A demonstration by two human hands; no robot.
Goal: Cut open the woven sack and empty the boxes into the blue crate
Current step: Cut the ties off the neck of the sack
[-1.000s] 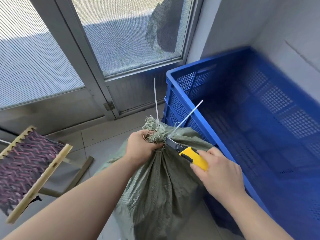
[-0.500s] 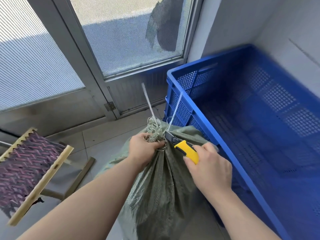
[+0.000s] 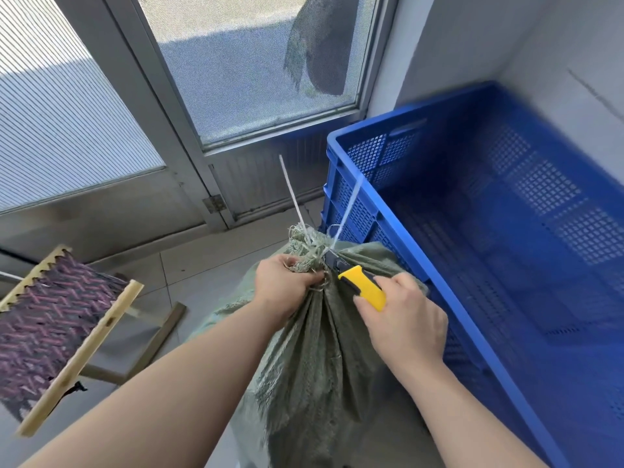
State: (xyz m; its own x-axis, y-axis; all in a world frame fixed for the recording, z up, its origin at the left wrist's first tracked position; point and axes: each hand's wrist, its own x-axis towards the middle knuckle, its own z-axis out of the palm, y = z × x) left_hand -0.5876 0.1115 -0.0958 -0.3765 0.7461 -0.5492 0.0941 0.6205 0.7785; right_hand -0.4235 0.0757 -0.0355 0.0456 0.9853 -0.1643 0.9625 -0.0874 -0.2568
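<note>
Cutting step: left hand [image 3: 287,285] fists the bunched neck of the green woven plastic sack [image 3: 317,359]; right hand [image 3: 405,319] clamps the yellow utility knife [image 3: 363,291], blade at the white ties [image 3: 297,201]. Empty blue perforated plastic crate [image 3: 506,251] at 3 o'clock, touching the sack. Next: probably sever ties, blade away from fingers.

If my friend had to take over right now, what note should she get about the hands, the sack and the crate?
Left hand: gripping the gathered neck of the sack, holding it upright.
Right hand: holding the yellow knife, blade end at the white ties on the neck.
Crate: right beside the sack, on its right, nothing visible inside.
Done: sack stood by the crate, knife placed at the ties.
Left: neck is bunched and not open yet; cut it, then tip the boxes into the crate. No boxes show yet.
</note>
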